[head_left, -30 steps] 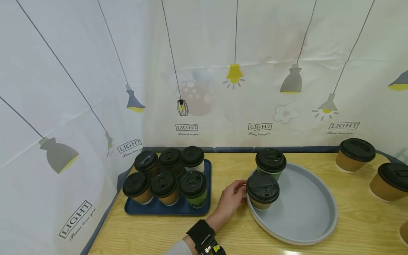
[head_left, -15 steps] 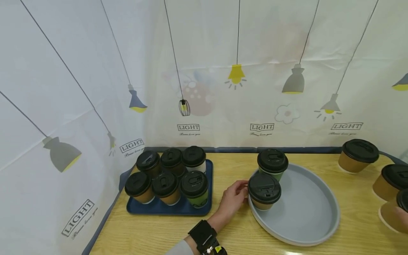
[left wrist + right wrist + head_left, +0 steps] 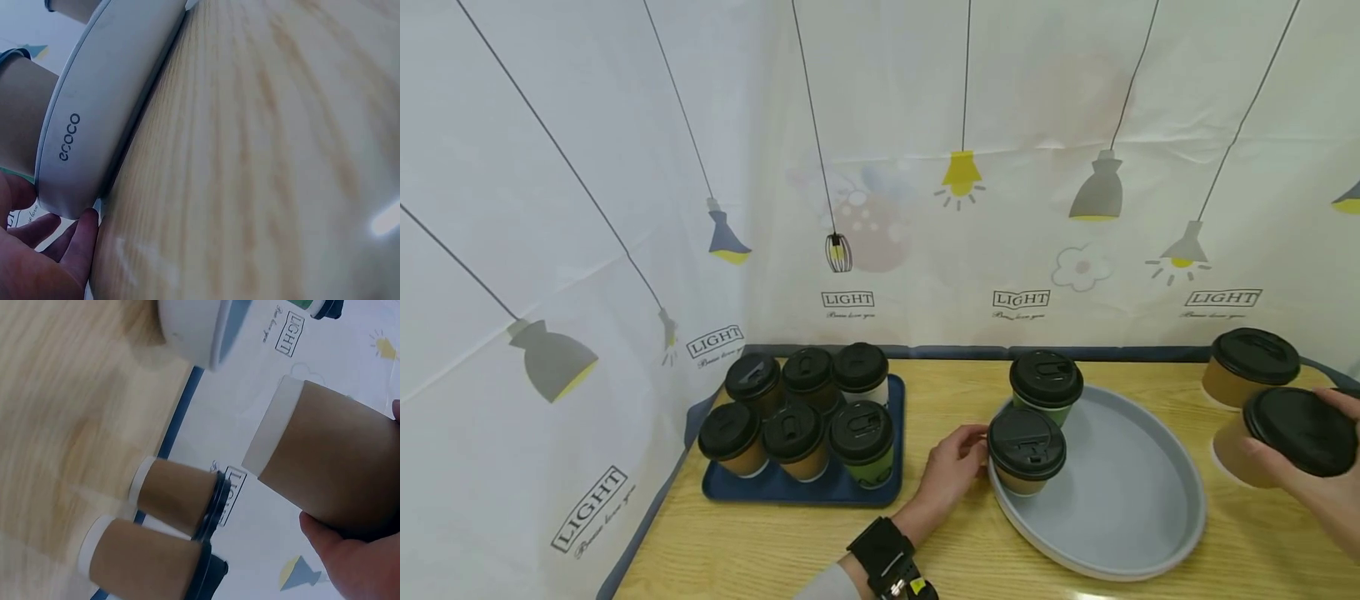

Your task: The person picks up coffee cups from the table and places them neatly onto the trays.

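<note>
My left hand (image 3: pixel 953 468) pinches the left rim of a round grey tray (image 3: pixel 1138 492); in the left wrist view, thumb (image 3: pixel 20 191) and fingers meet its edge beside the "ecoco" print. On that tray's left side stand a green paper cup (image 3: pixel 1047 385) and a brown paper cup (image 3: pixel 1026 450), both with black lids. To the tray's right, my right hand (image 3: pixel 1311 492) grips another black-lidded brown coffee cup (image 3: pixel 1236 454) around its upper part. The right wrist view shows this coffee cup (image 3: pixel 331 456) tilted and raised off the table, its white base visible.
A navy rectangular tray (image 3: pixel 797 493) at left carries several lidded cups. Two brown cups (image 3: pixel 178 494) (image 3: pixel 144 559) stand on the table at right; the head view shows one cup (image 3: pixel 1247 367) near the back edge. A printed cloth (image 3: pixel 910 208) hangs behind the wooden table (image 3: pixel 955 550).
My right hand has entered from the right edge and moved left and up toward the grey tray, carrying the coffee cup. The left hand keeps its place on the tray rim.
</note>
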Action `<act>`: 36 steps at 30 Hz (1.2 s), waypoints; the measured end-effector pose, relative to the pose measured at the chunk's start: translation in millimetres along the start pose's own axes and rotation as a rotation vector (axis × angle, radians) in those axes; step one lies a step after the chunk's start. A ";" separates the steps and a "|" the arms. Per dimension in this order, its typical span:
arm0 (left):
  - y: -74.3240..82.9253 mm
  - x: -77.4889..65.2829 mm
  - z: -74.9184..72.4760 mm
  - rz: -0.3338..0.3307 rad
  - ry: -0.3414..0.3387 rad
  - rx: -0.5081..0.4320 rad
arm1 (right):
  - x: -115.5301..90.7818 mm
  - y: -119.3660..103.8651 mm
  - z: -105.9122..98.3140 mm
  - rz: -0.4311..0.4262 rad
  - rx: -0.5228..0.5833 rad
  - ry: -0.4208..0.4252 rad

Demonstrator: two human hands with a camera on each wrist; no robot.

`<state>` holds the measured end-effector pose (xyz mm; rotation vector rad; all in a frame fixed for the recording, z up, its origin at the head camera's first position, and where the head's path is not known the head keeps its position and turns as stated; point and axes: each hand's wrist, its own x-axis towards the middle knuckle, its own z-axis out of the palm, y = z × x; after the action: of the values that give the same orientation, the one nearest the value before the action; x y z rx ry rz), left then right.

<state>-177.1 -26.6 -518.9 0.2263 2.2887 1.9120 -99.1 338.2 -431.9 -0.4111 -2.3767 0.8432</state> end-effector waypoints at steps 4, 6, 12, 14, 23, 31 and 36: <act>-0.1 0.0 0.2 -0.001 0.000 0.000 | 7.6 -11.3 8.7 -0.059 0.018 -0.099; 0.1 -0.2 0.3 -0.003 0.003 0.003 | 13.6 -15.9 13.0 -0.079 0.009 -0.164; -0.2 -0.4 -0.4 -0.007 0.001 0.000 | 26.9 -31.0 31.3 -0.115 0.037 -0.342; -0.7 -0.1 -0.6 -0.010 -0.002 -0.002 | 29.3 -34.4 38.0 -0.144 0.059 -0.366; -0.6 0.3 -1.0 -0.010 -0.006 -0.003 | 36.6 -40.1 63.4 -0.286 0.158 -0.465; 0.0 0.2 -1.9 -0.010 -0.011 -0.006 | 42.1 -40.9 81.4 -0.345 0.162 -0.506; 0.1 -0.3 -2.6 -0.005 -0.019 -0.004 | 42.6 -38.0 89.5 -0.355 0.163 -0.523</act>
<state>-177.4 -29.1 -518.4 0.2372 2.2714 1.9029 -190.8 286.6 -446.0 0.3336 -2.6980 1.0562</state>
